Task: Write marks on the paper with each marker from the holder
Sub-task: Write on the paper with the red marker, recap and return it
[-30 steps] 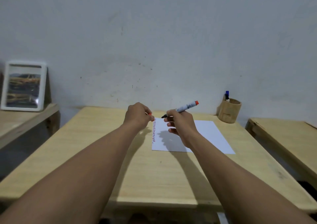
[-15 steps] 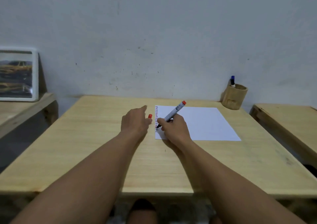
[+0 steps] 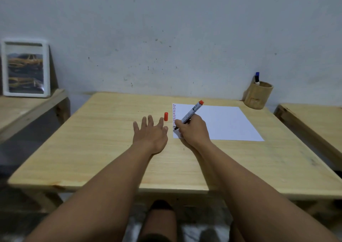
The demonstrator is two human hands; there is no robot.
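Observation:
A white sheet of paper (image 3: 222,123) lies on the wooden table (image 3: 111,149). My right hand (image 3: 193,130) grips a red-ended marker (image 3: 191,113), tip down at the paper's left edge, where a column of small red marks (image 3: 174,114) runs. Its red cap (image 3: 166,116) stands upright on the table just left of the paper. My left hand (image 3: 149,133) rests flat beside it, fingers spread, holding nothing. A wooden holder (image 3: 258,97) at the back right holds a blue-capped marker (image 3: 256,78).
A framed picture (image 3: 26,68) leans on the wall on a low bench (image 3: 27,104) at left. Another wooden bench (image 3: 314,119) stands at right. The wall runs right behind the table. My knee (image 3: 160,221) shows below the front edge.
My left hand set the red cap down on the table and spread flat. My right hand lowered the marker tip onto the paper's left edge.

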